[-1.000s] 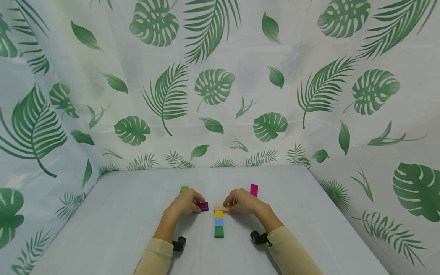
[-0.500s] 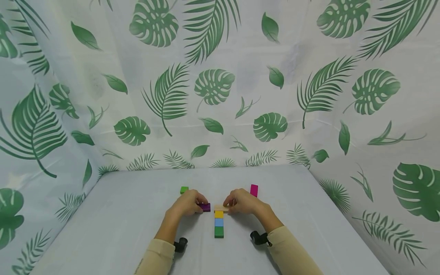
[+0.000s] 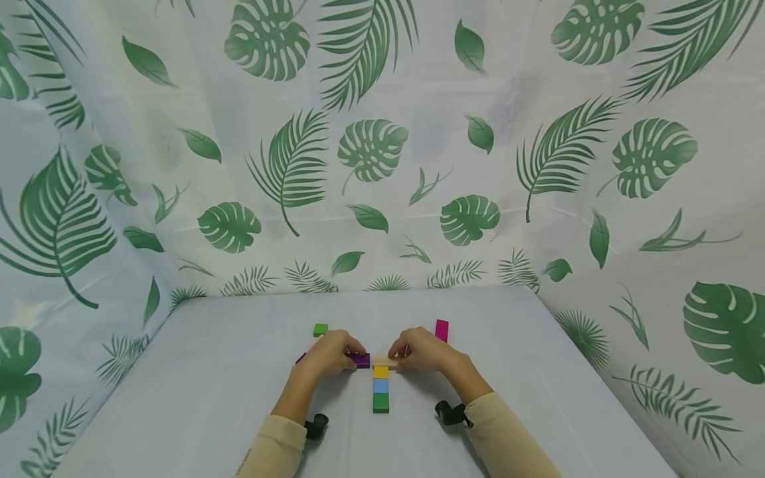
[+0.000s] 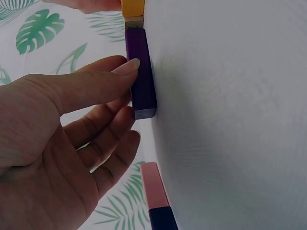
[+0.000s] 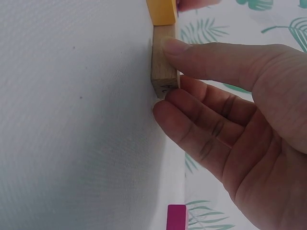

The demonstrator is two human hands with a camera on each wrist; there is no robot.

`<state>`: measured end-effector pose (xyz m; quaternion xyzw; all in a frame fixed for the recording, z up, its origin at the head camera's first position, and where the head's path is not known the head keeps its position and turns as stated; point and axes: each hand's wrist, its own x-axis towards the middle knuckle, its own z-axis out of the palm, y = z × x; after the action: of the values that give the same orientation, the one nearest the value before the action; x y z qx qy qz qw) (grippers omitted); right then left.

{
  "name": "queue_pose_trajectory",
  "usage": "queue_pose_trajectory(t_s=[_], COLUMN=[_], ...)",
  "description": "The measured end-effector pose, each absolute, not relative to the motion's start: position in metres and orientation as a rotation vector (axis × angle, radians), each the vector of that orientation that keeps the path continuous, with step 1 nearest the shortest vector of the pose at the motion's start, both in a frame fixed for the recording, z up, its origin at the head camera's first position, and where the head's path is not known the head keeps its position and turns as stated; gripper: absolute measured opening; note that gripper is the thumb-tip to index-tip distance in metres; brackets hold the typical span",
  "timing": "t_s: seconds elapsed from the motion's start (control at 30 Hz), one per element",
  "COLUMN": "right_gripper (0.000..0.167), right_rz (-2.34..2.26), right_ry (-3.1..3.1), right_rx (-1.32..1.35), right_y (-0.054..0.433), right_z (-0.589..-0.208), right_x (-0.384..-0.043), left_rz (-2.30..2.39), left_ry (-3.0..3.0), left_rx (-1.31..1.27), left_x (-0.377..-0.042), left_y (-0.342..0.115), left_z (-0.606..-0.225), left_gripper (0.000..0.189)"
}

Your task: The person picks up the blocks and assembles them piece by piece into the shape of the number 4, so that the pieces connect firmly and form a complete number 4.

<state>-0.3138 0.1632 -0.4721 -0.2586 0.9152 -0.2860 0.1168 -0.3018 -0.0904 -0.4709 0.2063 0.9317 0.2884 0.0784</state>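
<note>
My left hand [image 3: 325,353] pinches a dark purple block [image 4: 141,74] between thumb and fingers, low over the white tabletop. The purple block's right end is right at the left end of a plain wooden block [image 5: 164,60]. That wooden block is pinched by my right hand [image 3: 423,350], with the thumb on its near side and fingers behind. Toward me from the wooden block runs a straight row: a yellow block [image 3: 380,372], a light blue block [image 3: 380,386] and a dark green block [image 3: 380,403].
A bright green block [image 3: 321,329] lies behind my left hand. Close by are a pink block [image 4: 154,186] and a dark navy block [image 4: 163,219], mostly hidden in the head view. A magenta block [image 3: 441,330] lies beyond my right hand. Leaf-patterned cloth [image 3: 382,199] surrounds the table.
My left hand has slid the purple block rightward, closing the gap to the wooden block. Pink and navy blocks have come partly into view behind it. My right hand stays where it was.
</note>
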Motion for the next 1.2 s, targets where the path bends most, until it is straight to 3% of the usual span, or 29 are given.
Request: queue_pose_trajectory(t_s=[1.2], right_gripper=[0.021], right_rz=[-0.86], right_ry=[2.676], right_rx=[-0.782], right_y=[0.1627], right_z=[-0.4717], right_x=[-0.3126], left_rz=[0.877], left_ry=[2.742], left_rx=[0.67], left_x=[-0.3002], left_y=[-0.0874], left_z=[-0.469], left_gripper=[0.025])
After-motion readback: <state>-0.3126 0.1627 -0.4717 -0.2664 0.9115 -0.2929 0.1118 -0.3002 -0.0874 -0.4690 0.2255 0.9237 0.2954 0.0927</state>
